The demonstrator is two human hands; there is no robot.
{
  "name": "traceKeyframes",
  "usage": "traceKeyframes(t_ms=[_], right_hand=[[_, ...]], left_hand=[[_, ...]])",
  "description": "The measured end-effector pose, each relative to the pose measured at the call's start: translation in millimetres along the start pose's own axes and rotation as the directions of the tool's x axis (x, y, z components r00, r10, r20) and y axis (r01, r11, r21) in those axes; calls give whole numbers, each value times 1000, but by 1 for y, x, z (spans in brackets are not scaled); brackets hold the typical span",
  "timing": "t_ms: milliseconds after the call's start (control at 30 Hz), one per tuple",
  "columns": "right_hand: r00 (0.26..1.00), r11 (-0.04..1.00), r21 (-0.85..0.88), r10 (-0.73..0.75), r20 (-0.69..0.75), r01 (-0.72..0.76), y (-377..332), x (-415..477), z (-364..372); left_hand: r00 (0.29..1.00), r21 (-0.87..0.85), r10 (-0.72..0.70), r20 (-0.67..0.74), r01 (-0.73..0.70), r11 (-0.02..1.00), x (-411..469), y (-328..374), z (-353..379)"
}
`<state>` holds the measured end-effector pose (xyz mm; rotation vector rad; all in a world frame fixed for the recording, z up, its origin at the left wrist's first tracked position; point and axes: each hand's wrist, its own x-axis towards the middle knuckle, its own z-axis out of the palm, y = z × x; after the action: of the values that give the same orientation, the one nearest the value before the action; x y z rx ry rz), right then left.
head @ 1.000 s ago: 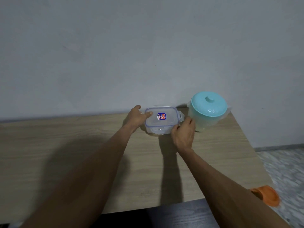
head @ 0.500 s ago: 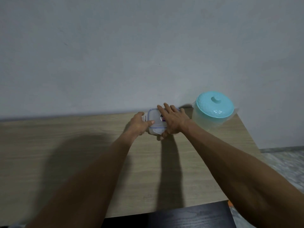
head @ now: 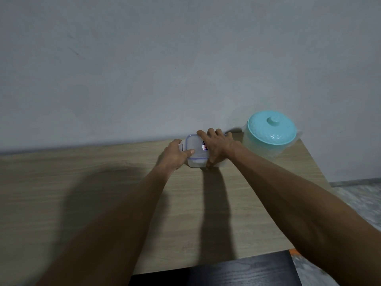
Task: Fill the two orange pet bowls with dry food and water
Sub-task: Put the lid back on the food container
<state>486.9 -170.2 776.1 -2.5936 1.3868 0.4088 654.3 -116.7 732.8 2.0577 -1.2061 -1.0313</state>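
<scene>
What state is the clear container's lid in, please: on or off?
On: the lid lies flat atop the clear container, which the right hand and left hand grip. Whether latched: cannot tell.

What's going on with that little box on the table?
A person has both hands on a small clear plastic box at the back of the wooden table. The left hand holds its left end, thumb on the lid. The right hand lies across the top, thumb down the front. The lid is on. A jug with a turquoise lid stands untouched to the right.
</scene>
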Motion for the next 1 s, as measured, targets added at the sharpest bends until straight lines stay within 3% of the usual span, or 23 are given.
traceKeyframes(t_ms=[100, 167, 267, 400, 567, 767, 867, 1000], right_hand=[[999, 996, 75, 39, 13, -40, 0, -6, 8], [988, 958, 267, 129, -82, -103, -4, -20, 23], [867, 794, 590, 391, -310, -147, -12, -38, 50], [753, 507, 850, 613, -240, -143, -16, -44, 58], [672, 348, 926, 722, -164, -147, -17, -41, 50], [645, 215, 951, 764, -23, -220, -9, -35, 50], [655, 207, 955, 755, -18, -212, -9, -34, 54], [667, 206, 960, 744, -28, -190, -8, -34, 56]], left_hand=[[1000, 17, 9, -11, -8, 1000, -2, 2, 0], [999, 44, 19, -35, -18, 999, -5, 4, -1], [998, 67, 32, -49, -28, 997, -8, 5, -1], [997, 71, 19, -69, -14, 997, -11, 6, 0], [995, 99, 22, -100, -12, 995, -17, 9, 1], [973, 111, 34, -228, -9, 994, -26, 11, 6], [957, 124, 37, -288, -1, 992, -30, 11, 10], [966, 10, -41, -254, 45, 999, -26, 5, 18]])
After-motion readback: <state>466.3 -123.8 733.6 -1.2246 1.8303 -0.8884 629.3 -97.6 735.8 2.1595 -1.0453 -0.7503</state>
